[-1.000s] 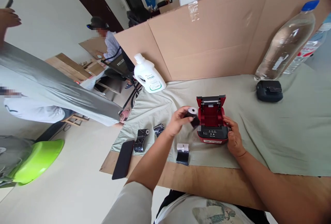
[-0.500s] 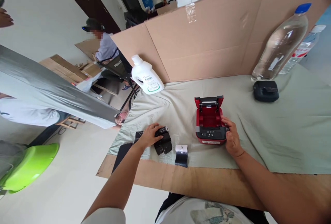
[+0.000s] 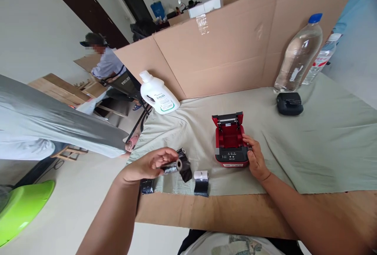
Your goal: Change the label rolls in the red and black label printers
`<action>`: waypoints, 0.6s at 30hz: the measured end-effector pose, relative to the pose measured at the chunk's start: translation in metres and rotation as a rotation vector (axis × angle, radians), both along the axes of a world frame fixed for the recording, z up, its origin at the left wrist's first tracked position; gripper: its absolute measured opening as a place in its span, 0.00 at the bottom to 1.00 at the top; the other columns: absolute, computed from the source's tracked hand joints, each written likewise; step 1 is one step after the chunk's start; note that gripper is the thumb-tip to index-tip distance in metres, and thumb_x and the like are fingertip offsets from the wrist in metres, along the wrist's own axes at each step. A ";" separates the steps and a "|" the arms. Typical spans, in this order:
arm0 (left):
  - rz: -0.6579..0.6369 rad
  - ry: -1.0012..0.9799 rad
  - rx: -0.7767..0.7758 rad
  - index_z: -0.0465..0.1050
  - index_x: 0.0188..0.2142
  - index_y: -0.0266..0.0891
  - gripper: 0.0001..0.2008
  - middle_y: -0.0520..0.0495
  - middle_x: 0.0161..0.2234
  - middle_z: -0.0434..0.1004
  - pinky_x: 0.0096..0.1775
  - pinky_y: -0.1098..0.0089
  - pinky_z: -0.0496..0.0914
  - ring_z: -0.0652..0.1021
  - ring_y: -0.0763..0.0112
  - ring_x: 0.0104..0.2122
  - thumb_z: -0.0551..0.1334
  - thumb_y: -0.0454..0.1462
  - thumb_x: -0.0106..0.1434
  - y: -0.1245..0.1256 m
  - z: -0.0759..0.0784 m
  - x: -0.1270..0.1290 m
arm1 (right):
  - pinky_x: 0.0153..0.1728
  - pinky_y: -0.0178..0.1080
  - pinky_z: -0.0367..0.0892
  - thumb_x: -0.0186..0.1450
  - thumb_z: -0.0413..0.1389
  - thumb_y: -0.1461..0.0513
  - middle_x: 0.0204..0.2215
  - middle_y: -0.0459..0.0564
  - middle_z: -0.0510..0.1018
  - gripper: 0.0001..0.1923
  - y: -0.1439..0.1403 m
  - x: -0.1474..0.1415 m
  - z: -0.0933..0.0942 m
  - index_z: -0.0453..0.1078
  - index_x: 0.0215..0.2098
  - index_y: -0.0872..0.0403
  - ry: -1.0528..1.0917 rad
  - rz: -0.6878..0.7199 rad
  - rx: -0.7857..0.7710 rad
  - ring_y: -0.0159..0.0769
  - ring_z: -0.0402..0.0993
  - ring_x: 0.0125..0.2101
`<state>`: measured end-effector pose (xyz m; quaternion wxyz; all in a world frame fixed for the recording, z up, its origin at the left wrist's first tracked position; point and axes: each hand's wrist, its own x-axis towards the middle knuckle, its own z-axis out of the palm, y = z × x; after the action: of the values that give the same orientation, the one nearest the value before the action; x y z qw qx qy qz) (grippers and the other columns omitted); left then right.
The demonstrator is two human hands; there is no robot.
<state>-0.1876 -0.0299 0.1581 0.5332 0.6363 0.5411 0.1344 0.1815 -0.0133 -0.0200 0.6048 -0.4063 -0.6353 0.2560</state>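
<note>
My left hand [image 3: 153, 164] is closed around a small dark paper roll [image 3: 172, 166], its hollow end facing right. Behind that roll lies another dark roll [image 3: 185, 164] with its loose strip spread on the cloth. A white-topped paper roll [image 3: 201, 175] with a dark tail stands to the right. The red and black label printer [image 3: 232, 156] sits with its lid raised and its red bay bare. My right hand [image 3: 256, 158] grips the printer's right side, fingers along the edge and thumb near the front corner. One dark roll piece [image 3: 147, 186] lies beneath my left wrist.
A white detergent jug [image 3: 160, 94] stands at the back left against a cardboard panel [image 3: 224, 50]. Two clear bottles, one large with a blue cap [image 3: 300, 50], and a black case [image 3: 290, 103] are at the right. A seated person [image 3: 107, 64] is beyond the panel.
My left hand has lifted a dark roll off the cloth and moved left with it. My right hand stays on the printer. The whole view has shifted slightly.
</note>
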 end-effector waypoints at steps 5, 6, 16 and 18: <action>-0.382 -0.303 -0.194 0.74 0.45 0.39 0.23 0.37 0.43 0.79 0.38 0.60 0.74 0.80 0.55 0.38 0.68 0.43 0.50 0.024 -0.002 0.092 | 0.56 0.58 0.60 0.70 0.43 0.51 0.58 0.54 0.67 0.20 0.000 0.003 0.001 0.63 0.55 0.48 -0.037 0.012 -0.010 0.48 0.63 0.57; -0.386 -0.311 -0.089 0.73 0.46 0.39 0.21 0.38 0.44 0.79 0.39 0.61 0.73 0.79 0.57 0.39 0.67 0.41 0.51 0.035 -0.010 0.112 | 0.56 0.58 0.61 0.70 0.42 0.51 0.58 0.54 0.67 0.20 0.001 0.004 0.001 0.63 0.55 0.48 -0.047 0.014 -0.011 0.48 0.63 0.57; -0.320 0.419 0.698 0.74 0.41 0.43 0.19 0.48 0.39 0.80 0.49 0.62 0.70 0.78 0.60 0.41 0.58 0.26 0.51 0.095 -0.066 0.202 | 0.55 0.57 0.62 0.70 0.43 0.51 0.57 0.55 0.68 0.20 0.004 0.009 0.002 0.62 0.56 0.48 -0.096 0.025 0.037 0.48 0.64 0.56; -0.306 0.389 0.658 0.74 0.41 0.44 0.17 0.49 0.39 0.80 0.46 0.63 0.71 0.79 0.61 0.40 0.59 0.27 0.53 0.093 -0.068 0.199 | 0.55 0.57 0.61 0.70 0.43 0.51 0.58 0.55 0.68 0.20 0.004 0.009 0.002 0.62 0.56 0.48 -0.098 0.025 0.032 0.48 0.64 0.57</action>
<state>0.0113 0.0633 0.0897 0.2031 0.8594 0.4592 0.0968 0.1904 -0.0098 -0.0177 0.5762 -0.4005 -0.6733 0.2330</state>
